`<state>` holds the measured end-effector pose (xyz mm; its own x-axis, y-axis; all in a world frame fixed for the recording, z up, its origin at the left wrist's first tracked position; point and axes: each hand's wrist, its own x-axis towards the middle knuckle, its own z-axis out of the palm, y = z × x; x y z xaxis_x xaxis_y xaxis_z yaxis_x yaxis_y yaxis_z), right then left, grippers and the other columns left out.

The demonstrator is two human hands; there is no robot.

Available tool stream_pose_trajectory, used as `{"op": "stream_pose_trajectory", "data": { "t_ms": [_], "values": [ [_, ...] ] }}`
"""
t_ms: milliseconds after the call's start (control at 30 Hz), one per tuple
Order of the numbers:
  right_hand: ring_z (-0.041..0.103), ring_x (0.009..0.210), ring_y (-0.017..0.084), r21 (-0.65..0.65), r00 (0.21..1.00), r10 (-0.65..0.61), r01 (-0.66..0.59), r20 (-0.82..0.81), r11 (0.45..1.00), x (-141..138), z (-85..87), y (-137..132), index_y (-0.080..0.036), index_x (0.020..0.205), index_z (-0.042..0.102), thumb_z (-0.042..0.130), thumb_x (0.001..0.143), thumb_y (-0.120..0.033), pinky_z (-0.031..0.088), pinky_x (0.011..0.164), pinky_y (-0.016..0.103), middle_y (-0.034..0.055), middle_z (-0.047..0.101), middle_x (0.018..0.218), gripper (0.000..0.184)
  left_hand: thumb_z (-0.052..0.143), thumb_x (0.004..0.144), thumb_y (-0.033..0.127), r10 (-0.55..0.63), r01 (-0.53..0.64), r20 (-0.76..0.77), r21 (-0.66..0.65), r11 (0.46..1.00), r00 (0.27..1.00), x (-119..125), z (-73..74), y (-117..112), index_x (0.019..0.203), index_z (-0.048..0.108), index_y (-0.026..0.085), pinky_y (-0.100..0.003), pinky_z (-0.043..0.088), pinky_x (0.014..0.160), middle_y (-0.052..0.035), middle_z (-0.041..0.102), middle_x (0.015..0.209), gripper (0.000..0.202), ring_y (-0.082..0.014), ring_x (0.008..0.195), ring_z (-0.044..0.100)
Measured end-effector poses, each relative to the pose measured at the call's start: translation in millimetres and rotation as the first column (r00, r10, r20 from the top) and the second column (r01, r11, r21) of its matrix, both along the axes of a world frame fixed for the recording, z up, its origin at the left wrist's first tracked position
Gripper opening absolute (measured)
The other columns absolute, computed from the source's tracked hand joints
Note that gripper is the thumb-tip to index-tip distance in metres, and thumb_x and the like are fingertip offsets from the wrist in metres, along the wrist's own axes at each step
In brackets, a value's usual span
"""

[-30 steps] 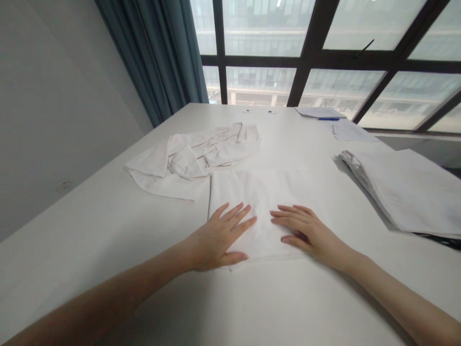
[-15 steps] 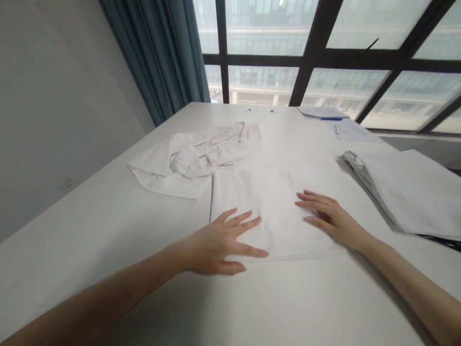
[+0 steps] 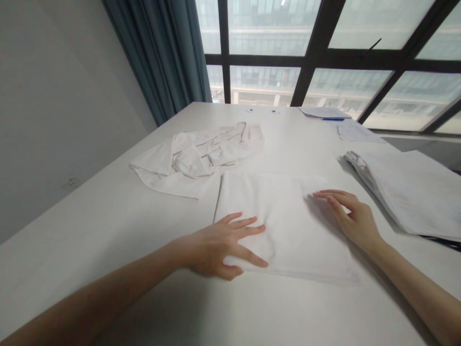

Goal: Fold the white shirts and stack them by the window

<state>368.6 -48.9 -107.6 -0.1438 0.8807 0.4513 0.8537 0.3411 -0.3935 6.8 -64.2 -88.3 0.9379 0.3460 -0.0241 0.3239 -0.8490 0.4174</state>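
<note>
A folded white cloth lies flat on the white table, with small wrinkles near its middle. My left hand rests palm down on its left front part, fingers spread wide. Over the right part of the cloth, my right hand is turned on its side with its fingers stretched out and the thumb close to them. A shadow shows under those fingertips, and whether they touch the cloth I cannot tell. Behind it lies a crumpled white cloth with loose folds and edges.
On the right a stack of folded white fabric sits on the table. Papers with a blue pen are at the far right. Beyond the table are a blue curtain and dark-framed windows.
My right hand has shifted to the right and turned more onto its side. The folded cloth has shifted slightly, its front right corner now nearer me. My left hand stays spread on it.
</note>
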Motion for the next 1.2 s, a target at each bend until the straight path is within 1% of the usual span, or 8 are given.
{"op": "stream_pose_trajectory", "data": {
  "t_ms": [233, 367, 467, 567, 767, 900, 1000, 1200],
  "values": [
    [0.048, 0.132, 0.030, -0.068, 0.963, 0.102, -0.087, 0.252, 0.994, 7.7, -16.1, 11.6, -0.024, 0.132, 0.058, 0.041, 0.098, -0.042, 0.041, 0.103, 0.055, 0.0089, 0.056, 0.141, 0.042, 0.060, 0.082, 0.025, 0.045, -0.045, -0.019, -0.021, 0.999, 0.999, 2.5, 4.0, -2.1, 0.153, 0.025, 0.028, -0.046, 0.013, 0.122, -0.0038, 0.035, 0.157, 0.079, -0.0242, 0.148, 0.023],
    [0.058, 0.119, 0.032, -0.020, 0.907, -0.035, 0.048, 0.420, 0.999, 0.1, -5.2, 5.1, -0.023, 0.130, 0.060, 0.038, 0.098, -0.041, 0.042, 0.095, 0.054, 0.0109, 0.068, 0.124, 0.043, 0.054, 0.081, 0.023, 0.214, -0.206, -0.065, 0.115, 0.972, 0.975, 4.9, 6.4, -8.1, 0.155, 0.017, 0.021, -0.042, 0.014, 0.121, -0.0084, 0.039, 0.155, 0.083, -0.0219, 0.147, 0.027],
    [0.067, 0.090, 0.032, 0.064, 0.819, -0.147, 0.134, 0.554, 0.989, -14.4, 10.4, -8.1, -0.019, 0.110, 0.070, 0.033, 0.097, -0.034, 0.043, 0.083, 0.051, 0.0139, 0.075, 0.088, 0.042, 0.045, 0.084, 0.015, 0.336, -0.305, -0.085, 0.257, 0.917, 0.938, 2.6, 1.1, -2.6, 0.155, 0.018, 0.019, -0.044, 0.013, 0.121, -0.0074, 0.041, 0.154, 0.076, -0.0215, 0.146, 0.027],
    [0.063, 0.062, 0.028, 0.088, 0.765, -0.174, 0.152, 0.621, 0.984, -28.9, 21.9, -22.5, -0.020, 0.072, 0.069, 0.032, 0.096, -0.030, 0.040, 0.070, 0.045, 0.0129, 0.068, 0.060, 0.045, 0.040, 0.087, 0.010, 0.473, -0.423, -0.062, 0.356, 0.833, 0.879, -2.7, -11.0, 12.8, 0.151, 0.031, 0.020, -0.048, 0.018, 0.119, -0.0061, 0.041, 0.154, 0.065, -0.0242, 0.145, 0.029],
    [0.059, 0.051, 0.021, 0.089, 0.787, -0.171, 0.147, 0.592, 0.985, -30.7, 22.2, -26.8, -0.021, 0.057, 0.059, 0.033, 0.098, -0.033, 0.038, 0.066, 0.040, 0.0086, 0.065, 0.056, 0.050, 0.036, 0.095, 0.011, 0.628, -0.615, 0.106, 0.384, 0.689, 0.771, -15.1, -32.9, 41.2, 0.139, 0.053, 0.028, -0.050, 0.030, 0.115, -0.0090, 0.045, 0.150, 0.050, -0.0245, 0.142, 0.037],
    [0.064, 0.082, 0.027, 0.075, 0.927, -0.110, 0.089, 0.358, 0.993, -16.2, 9.2, -9.1, -0.020, 0.084, 0.070, 0.037, 0.096, -0.035, 0.046, 0.072, 0.040, 0.0114, 0.071, 0.083, 0.039, 0.033, 0.097, 0.010, 0.609, -0.616, 0.127, 0.293, 0.731, 0.783, -22.2, -37.5, 50.2, 0.133, 0.059, 0.030, -0.051, 0.032, 0.114, -0.0077, 0.048, 0.148, 0.048, -0.0233, 0.140, 0.040],
    [0.062, 0.089, 0.026, 0.030, 0.969, -0.003, -0.005, 0.247, 1.000, -9.8, 3.6, 0.0, -0.018, 0.103, 0.070, 0.039, 0.095, -0.034, 0.048, 0.078, 0.039, 0.0125, 0.069, 0.099, 0.035, 0.033, 0.098, 0.011, 0.588, -0.599, 0.122, 0.246, 0.762, 0.799, -25.4, -38.4, 54.6, 0.132, 0.059, 0.030, -0.053, 0.031, 0.114, -0.0071, 0.047, 0.149, 0.048, -0.0229, 0.141, 0.038],
    [0.061, 0.061, 0.021, -0.138, 0.842, -0.075, 0.174, 0.534, 0.975, -17.4, 31.6, -14.9, -0.021, 0.065, 0.064, 0.039, 0.097, -0.040, 0.036, 0.055, 0.033, 0.0065, 0.067, 0.069, 0.044, 0.035, 0.093, 0.004, 0.569, -0.582, 0.124, 0.138, 0.801, 0.813, -26.1, -40.1, 66.6, 0.128, 0.063, 0.030, -0.054, 0.027, 0.115, -0.0058, 0.046, 0.150, 0.052, -0.0227, 0.142, 0.037]
  ]
}}
